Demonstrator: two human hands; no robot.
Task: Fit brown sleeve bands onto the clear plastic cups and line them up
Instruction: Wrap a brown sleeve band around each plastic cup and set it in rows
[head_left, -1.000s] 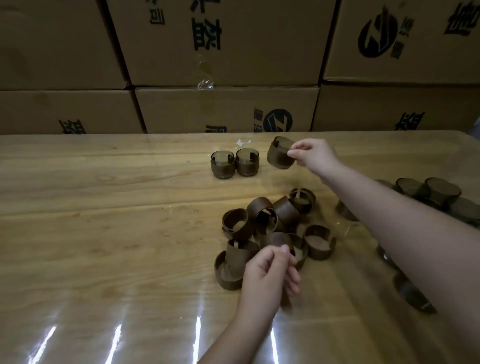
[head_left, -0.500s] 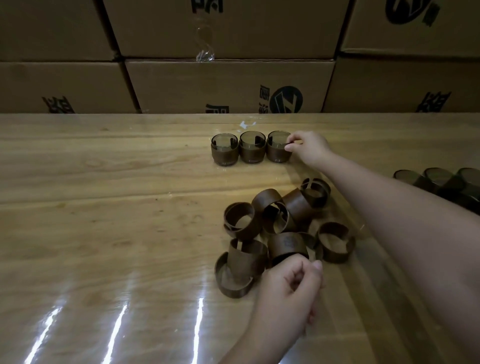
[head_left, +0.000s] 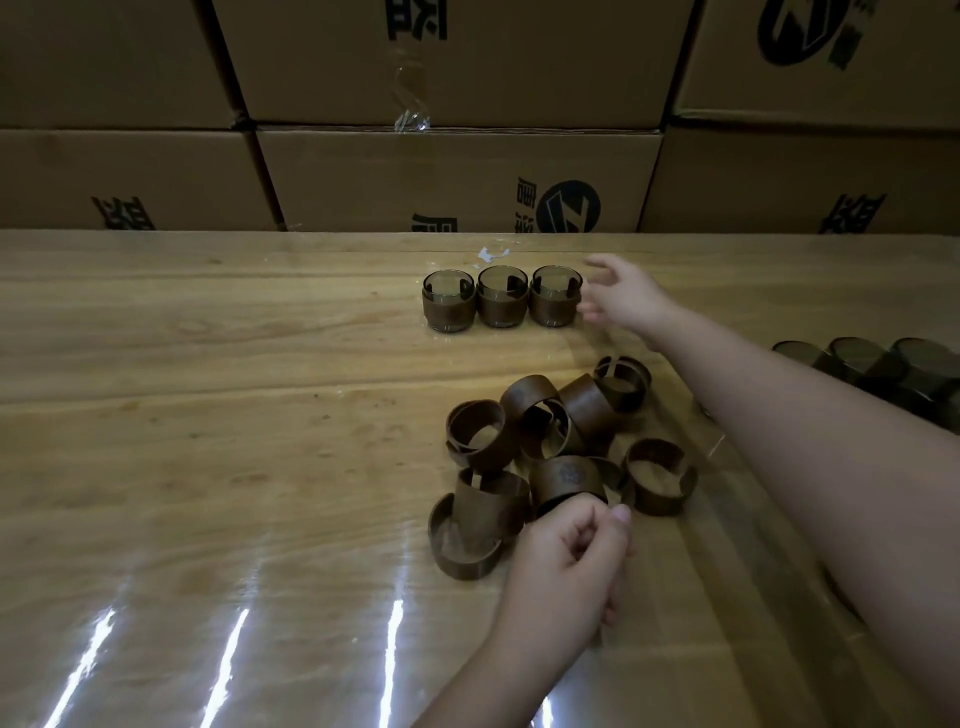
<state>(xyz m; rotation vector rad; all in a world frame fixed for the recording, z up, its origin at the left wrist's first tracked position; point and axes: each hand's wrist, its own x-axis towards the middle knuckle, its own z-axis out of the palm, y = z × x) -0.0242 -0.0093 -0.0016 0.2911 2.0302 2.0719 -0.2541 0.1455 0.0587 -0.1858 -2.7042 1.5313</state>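
Note:
Three clear cups with brown sleeve bands stand in a row at the far middle of the table: the left cup (head_left: 449, 303), the middle cup (head_left: 502, 297) and the right cup (head_left: 554, 296). My right hand (head_left: 621, 295) hovers just right of the right cup, fingers spread and holding nothing. A pile of loose brown bands (head_left: 540, 415) lies nearer to me. My left hand (head_left: 569, 558) is at the pile's near edge, its curled fingers and thumb pinching the near rim of one upright band (head_left: 566, 479).
Several bare clear cups (head_left: 857, 358) lie together at the table's right edge, behind my right forearm. Stacked cardboard boxes (head_left: 457, 176) wall off the table's far side. The glossy wooden tabletop (head_left: 208, 415) stretches out to the left.
My right hand set the third sleeved cup down at the right end of the row and let go, fingers now spread. My left hand has stayed at the band pile.

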